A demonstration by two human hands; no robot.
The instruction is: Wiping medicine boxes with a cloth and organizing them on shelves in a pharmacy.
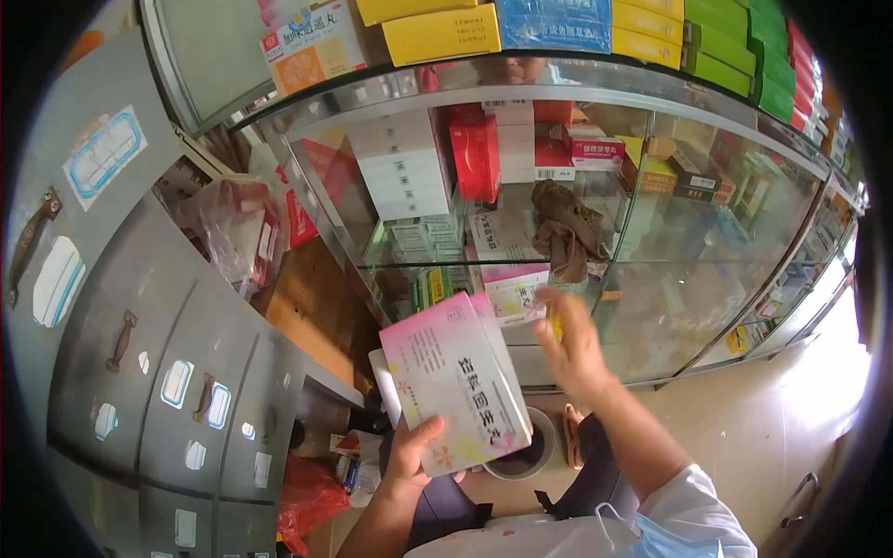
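Note:
My left hand [413,450] grips a small stack of flat pink-and-white medicine cartons [453,383], tilted, with flower prints and writing on the front. A plain white edge shows behind them on the left. My right hand [575,345], slightly blurred, is raised at the front of the glass display cabinet [656,342]. Its thumb and fingers are apart beside a matching pink-and-white carton [515,296] in the cabinet. Whether the fingertips touch that carton is unclear. A bit of yellow shows between the fingers.
On the shelf above lie a crumpled brown cloth [568,230], white cartons [401,174] and a red box [476,157]. Colourful cartons [443,35] line the cabinet top. Grey drawers [174,349] stand at left, near a red plastic bag [310,495]. A bucket [544,453] sits between my legs.

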